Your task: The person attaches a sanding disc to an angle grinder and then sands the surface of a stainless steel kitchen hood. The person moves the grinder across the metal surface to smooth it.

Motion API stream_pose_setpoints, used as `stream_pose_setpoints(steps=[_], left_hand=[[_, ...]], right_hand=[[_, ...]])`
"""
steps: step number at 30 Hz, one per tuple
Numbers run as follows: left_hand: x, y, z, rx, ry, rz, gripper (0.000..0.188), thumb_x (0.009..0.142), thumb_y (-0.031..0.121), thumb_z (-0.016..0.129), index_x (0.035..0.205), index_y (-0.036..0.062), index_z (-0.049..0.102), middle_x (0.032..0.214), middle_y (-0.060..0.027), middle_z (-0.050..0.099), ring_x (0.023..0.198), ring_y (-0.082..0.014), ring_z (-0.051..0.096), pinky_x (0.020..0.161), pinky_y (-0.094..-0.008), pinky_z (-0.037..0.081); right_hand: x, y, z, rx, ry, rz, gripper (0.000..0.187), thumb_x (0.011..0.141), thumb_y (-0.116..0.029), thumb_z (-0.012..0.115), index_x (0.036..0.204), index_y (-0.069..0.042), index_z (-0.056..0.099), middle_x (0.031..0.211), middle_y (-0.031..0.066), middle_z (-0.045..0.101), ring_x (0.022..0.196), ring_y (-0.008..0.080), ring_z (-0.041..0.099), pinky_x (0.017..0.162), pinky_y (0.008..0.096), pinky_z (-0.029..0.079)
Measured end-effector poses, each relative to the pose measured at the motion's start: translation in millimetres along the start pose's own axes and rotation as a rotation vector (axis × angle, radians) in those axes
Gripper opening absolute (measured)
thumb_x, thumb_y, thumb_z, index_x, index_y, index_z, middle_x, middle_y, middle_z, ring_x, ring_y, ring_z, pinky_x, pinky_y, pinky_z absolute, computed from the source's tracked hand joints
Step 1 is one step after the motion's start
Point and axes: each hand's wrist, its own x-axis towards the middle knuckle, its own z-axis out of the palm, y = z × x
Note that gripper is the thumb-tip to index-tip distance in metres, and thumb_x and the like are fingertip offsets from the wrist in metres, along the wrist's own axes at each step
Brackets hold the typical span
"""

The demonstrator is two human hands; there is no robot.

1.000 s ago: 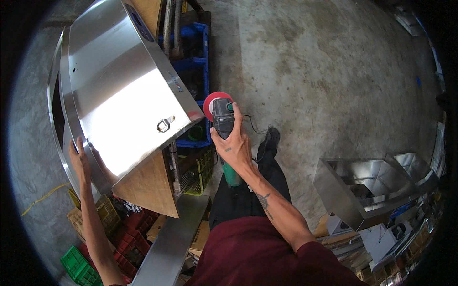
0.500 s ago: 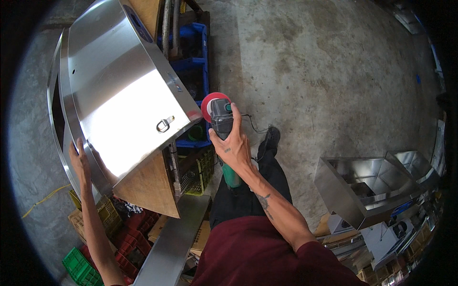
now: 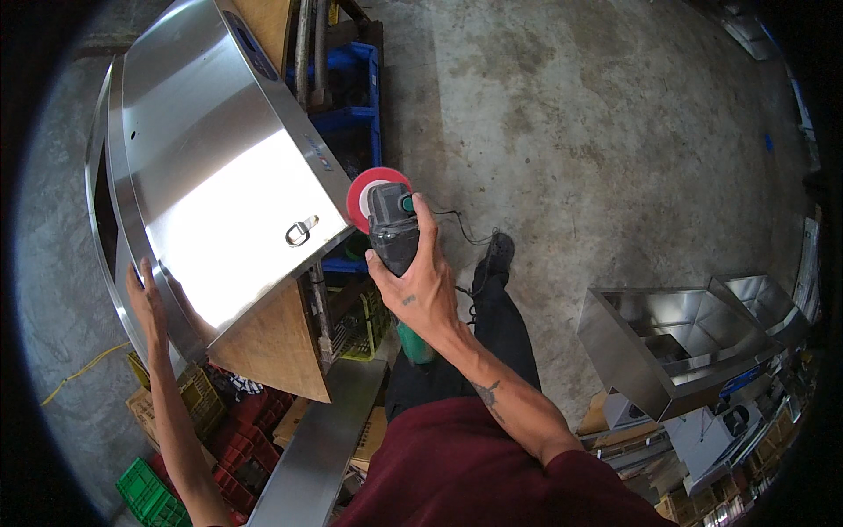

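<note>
A shiny stainless steel housing (image 3: 189,149), shaped like a sink or hood body, lies on a wooden board at the left, with a dark bent fitting (image 3: 300,232) on its upper face. My left hand (image 3: 147,303) grips the housing's near left rim, fingertips over the edge. In my right hand (image 3: 426,303) is an angle grinder (image 3: 392,235), its dark head forward and its green body partly hidden under my wrist. The grinder's red disc (image 3: 355,195) lies at the housing's right edge near the corner; whether it touches cannot be made out.
The wooden board (image 3: 281,347) rests on a metal-framed stand above blue crates (image 3: 376,132). Red crates (image 3: 250,452) and a green crate (image 3: 147,494) stand at the lower left. A black cord (image 3: 470,233) trails near my shoe. Steel basins (image 3: 676,334) sit at the right.
My right hand has brought the grinder leftward, so its red disc is now closer to the housing's right edge. My left hand stays in place on the rim.
</note>
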Motion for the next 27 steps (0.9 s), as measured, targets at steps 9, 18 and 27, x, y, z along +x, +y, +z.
stream_pose_setpoints(steps=[9,18,27], left_hand=[[0.6,-2.8,-2.9,0.014,-0.005,-0.003,0.100,0.111,0.071,0.054,0.170,-0.0084,0.041,0.175,-0.0343,0.040,0.165,-0.0483,0.037,0.136,-0.0583,0.029],[0.9,3.6,-3.5,-0.018,0.001,0.014,0.101,0.110,0.072,0.055,0.169,-0.0086,0.042,0.175,-0.0345,0.041,0.164,-0.0486,0.038,0.135,-0.0578,0.030],[4.6,-19.8,-4.7,0.019,-0.020,0.036,0.112,0.106,0.085,0.047,0.171,-0.0050,0.040,0.178,-0.0325,0.037,0.166,-0.0482,0.035,0.135,-0.0609,0.028]], right_hand=[[-4.2,-0.6,1.5,0.024,0.004,-0.009,0.101,0.104,-0.024,0.077,0.177,-0.008,0.010,0.155,0.0447,0.048,0.132,0.0600,0.067,0.099,0.0578,0.068],[-0.4,45.5,11.6,0.028,-0.020,0.137,0.101,0.102,-0.023,0.079,0.177,-0.008,0.012,0.150,0.0441,0.055,0.124,0.0583,0.072,0.097,0.0590,0.068],[1.9,68.1,11.2,0.038,-0.008,0.252,0.100,0.101,-0.025,0.079,0.176,-0.009,0.016,0.149,0.0412,0.060,0.120,0.0579,0.074,0.095,0.0592,0.067]])
